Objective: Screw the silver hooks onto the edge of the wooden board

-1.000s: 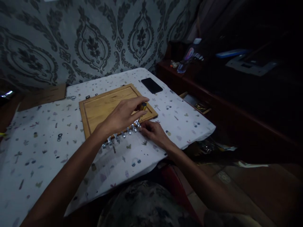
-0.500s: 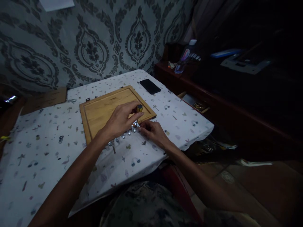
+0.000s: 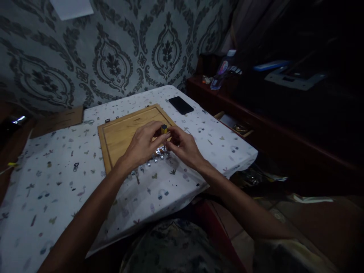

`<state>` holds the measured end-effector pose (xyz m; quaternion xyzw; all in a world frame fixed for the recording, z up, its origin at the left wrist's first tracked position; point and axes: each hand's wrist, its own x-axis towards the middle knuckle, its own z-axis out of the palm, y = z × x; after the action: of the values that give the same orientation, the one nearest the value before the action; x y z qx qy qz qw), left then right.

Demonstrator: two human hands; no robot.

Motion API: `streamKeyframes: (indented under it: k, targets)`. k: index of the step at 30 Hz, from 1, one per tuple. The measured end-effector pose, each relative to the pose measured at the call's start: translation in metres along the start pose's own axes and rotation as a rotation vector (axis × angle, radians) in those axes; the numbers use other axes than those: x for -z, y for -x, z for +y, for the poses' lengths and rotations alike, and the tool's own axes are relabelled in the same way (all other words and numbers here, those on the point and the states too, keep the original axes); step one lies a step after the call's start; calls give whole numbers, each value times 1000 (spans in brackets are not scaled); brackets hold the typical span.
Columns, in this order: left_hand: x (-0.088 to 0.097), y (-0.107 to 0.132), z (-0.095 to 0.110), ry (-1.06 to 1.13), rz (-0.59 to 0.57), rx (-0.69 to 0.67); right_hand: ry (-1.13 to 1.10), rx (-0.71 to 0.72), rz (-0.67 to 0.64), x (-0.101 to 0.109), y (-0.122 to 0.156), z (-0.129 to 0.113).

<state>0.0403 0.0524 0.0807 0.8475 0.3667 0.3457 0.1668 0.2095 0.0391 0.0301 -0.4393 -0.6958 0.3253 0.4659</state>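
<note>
My left hand (image 3: 144,139) is closed round a screwdriver (image 3: 164,129) with a black-and-yellow handle, held upright with its shaft pointing down. My right hand (image 3: 186,147) has its fingers bent in against the same screwdriver, from the right side. Below the fingertips, shiny metal fittings (image 3: 160,151) sit at the near edge of a framed wooden panel (image 3: 122,132). More small metal pieces (image 3: 149,163) lie in a row along that edge. My fingers hide the screwdriver's lower part in places.
A black phone (image 3: 181,105) lies behind the panel on the patterned tablecloth (image 3: 93,197). Flat cardboard (image 3: 58,120) rests at the far left. To the right are a half-open drawer (image 3: 234,125) and a plastic bottle (image 3: 223,70). Papered wall stands behind.
My right hand has moved up from the metal fittings to the screwdriver. The left hand keeps its hold, and the handle has shifted slightly left in view.
</note>
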Motion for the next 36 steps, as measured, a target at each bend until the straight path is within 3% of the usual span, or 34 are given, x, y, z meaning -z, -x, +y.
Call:
streamKeyframes:
  k: [7,12,16,22,36]
  targets:
    - [-3,15,-2,-16,15,154,-34,112,36,-5,-6,8]
    - [-23,36,-3,-362,-156,325,-62,96,17,-3,-8,7]
    - [-40,42,0,-497,-230,381,-45,80,5,-2,-11,9]
    - [-50,44,-4,-483,-244,435,-57,67,-16,-3,-13,11]
    - [-52,41,-4,-470,-241,480,-64,54,-7,-3,-13,16]
